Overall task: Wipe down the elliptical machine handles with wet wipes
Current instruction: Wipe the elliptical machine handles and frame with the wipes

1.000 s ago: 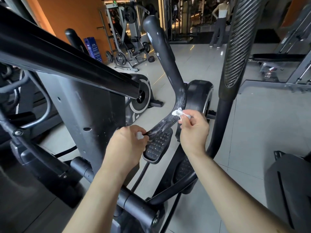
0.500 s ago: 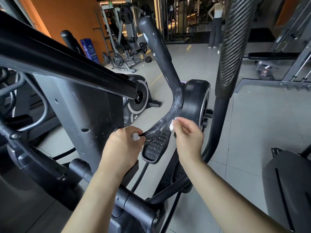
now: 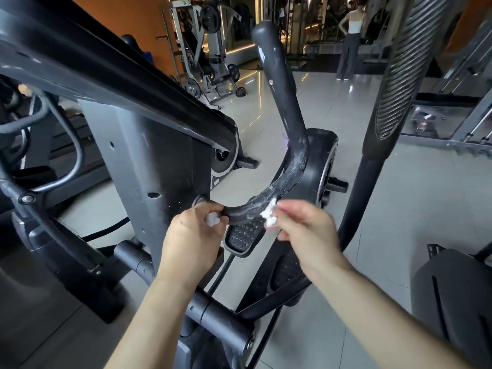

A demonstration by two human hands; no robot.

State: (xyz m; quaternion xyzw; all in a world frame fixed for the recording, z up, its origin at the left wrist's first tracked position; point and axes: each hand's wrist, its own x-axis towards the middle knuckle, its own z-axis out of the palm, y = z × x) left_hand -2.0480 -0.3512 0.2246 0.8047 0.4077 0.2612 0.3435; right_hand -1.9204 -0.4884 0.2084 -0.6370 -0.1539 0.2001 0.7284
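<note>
A curved black elliptical handle [image 3: 287, 113] rises in the middle of the head view, its lower bend streaked with white residue. My left hand [image 3: 194, 235] grips the low end of that handle, with a small white wad [image 3: 212, 219] showing between its fingers. My right hand [image 3: 306, 230] pinches a crumpled white wet wipe [image 3: 269, 214] and holds it against the underside of the bend. A second handle with a ribbed grip [image 3: 402, 75] stands upright at the right.
The machine's grey column [image 3: 149, 166] and black slanted bar [image 3: 111, 70] fill the left. A studded pedal [image 3: 242, 235] sits below the hands. Weight racks [image 3: 210, 49] and a standing person [image 3: 351, 41] are far back on the tiled floor [image 3: 399, 209].
My right hand has slid the wipe down the handle's bend toward my left hand. The view has also tilted down and shifted slightly.
</note>
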